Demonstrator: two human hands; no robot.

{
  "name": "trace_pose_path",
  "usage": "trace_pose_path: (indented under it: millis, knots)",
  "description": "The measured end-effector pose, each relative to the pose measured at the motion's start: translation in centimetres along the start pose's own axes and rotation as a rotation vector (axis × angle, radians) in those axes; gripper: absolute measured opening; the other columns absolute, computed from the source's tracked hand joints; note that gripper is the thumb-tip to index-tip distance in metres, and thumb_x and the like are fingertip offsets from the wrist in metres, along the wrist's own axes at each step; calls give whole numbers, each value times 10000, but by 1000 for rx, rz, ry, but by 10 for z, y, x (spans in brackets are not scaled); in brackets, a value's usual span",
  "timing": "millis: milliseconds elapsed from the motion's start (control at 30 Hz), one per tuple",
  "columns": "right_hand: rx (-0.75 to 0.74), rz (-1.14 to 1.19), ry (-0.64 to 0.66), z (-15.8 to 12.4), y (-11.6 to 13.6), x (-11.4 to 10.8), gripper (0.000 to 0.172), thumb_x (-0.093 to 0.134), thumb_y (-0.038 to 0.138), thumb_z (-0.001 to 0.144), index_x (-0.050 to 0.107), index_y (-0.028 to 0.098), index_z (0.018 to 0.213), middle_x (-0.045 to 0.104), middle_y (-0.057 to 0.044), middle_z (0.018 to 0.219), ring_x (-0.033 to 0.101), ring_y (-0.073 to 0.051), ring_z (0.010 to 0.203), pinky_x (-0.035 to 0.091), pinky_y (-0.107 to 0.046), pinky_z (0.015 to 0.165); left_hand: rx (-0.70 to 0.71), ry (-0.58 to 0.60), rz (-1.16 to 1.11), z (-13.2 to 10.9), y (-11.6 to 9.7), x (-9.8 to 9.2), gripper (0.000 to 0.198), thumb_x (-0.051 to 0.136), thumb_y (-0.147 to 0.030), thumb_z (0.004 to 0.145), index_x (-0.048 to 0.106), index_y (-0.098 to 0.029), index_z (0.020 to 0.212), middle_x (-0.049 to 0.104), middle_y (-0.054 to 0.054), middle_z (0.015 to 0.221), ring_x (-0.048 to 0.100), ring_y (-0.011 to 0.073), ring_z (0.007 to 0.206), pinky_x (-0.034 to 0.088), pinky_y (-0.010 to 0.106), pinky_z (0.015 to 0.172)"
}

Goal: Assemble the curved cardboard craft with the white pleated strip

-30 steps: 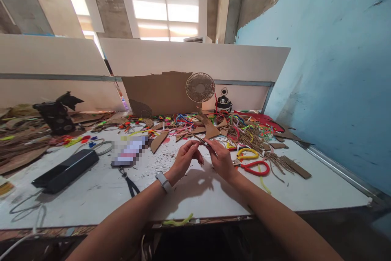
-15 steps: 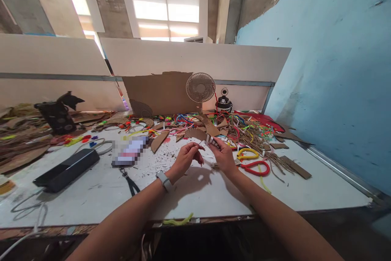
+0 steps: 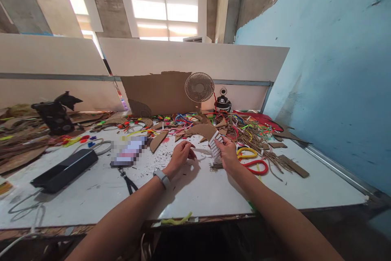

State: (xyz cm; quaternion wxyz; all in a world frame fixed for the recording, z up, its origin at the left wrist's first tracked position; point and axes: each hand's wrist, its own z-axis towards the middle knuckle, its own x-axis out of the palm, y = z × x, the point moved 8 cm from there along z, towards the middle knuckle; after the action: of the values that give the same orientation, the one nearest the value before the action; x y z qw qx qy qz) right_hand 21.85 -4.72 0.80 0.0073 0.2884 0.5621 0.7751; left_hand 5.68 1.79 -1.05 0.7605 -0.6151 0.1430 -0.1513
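We see the right hand [image 3: 229, 156] clamped on the striped piece [image 3: 215, 149], its face now turned up above the bench [image 3: 198, 198]. The left hand [image 3: 179, 157] has drawn away, loosely curled; we cannot tell whether it grips anything. The right alone seems to support the piece.

Two hands [image 3: 180, 158] [image 3: 229, 156], one striped piece [image 3: 215, 147], one fan [image 3: 199, 87], one wristwatch [image 3: 161, 178]
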Motion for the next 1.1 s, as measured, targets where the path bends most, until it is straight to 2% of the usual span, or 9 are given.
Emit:
trace_pose_path:
  millis: [200,300,367,467,567,733,867,1033,1100]
  knots:
    - [-68,-157,37,0,-1,2,330,612,317,684,574,162,973,686,-34,836,644,-175,686,524,-316,630,138,-151,234,0,-17,-16,377,452,-492,792,520,-163,619,515,-17,403,490,112,378,370,212,430]
    - [-224,-444,59,-4,8,6,299,582,301,726,592,161,990,680,-51,875,636,-187,743,511,-334,693,492,-278,463,-13,-53,-17,246,471,-393,821,577,-174,860,670,59,774,617,177,759,461,307,725]
    - [-396,-670,97,-11,19,15,262,554,277,764,608,170,997,674,-65,929,625,-199,829,492,-345,764,738,-283,632,-27,-73,-6,272,406,-277,860,537,-193,1083,605,90,1121,506,200,1102,339,394,968]
    - [-639,-905,175,-26,31,31,268,471,222,835,590,197,1074,655,-76,1029,605,-198,933,462,-347,845,944,-238,868,-45,-84,15,481,334,-143,852,321,-204,1329,382,77,1377,234,199,1319,133,456,1081]
    - [-806,-1062,251,-37,34,42,323,418,158,860,547,212,1152,631,-81,1093,584,-191,993,448,-348,883,962,-234,1029,-53,-86,26,655,363,-131,812,89,-155,1407,213,105,1451,69,233,1356,52,494,1086]
    - [-927,-1228,340,-45,30,50,374,414,96,842,526,207,1181,633,-82,1084,578,-200,992,444,-376,901,914,-30,1110,-53,-82,37,670,408,-236,812,104,-182,1407,234,92,1446,120,245,1349,-33,510,1079]
    - [-945,-1225,352,-49,30,53,403,411,81,836,512,227,1197,635,-70,1085,586,-194,981,429,-393,928,931,-221,959,-54,-96,19,782,451,-339,806,-15,-164,1408,117,118,1472,38,276,1354,-36,533,1064]
    - [-888,-1138,371,-49,28,52,399,400,94,843,506,226,1205,619,-72,1121,572,-185,1024,449,-370,914,928,-15,1043,-52,-89,33,697,437,-393,820,108,-199,1403,237,104,1444,118,269,1346,-51,514,1065]
    - [-857,-1076,342,-46,29,49,371,401,114,856,516,219,1193,623,-77,1112,583,-175,1012,469,-342,888,925,-129,965,-53,-96,23,693,461,-401,811,153,-177,1390,226,129,1442,128,286,1340,-20,522,1063]
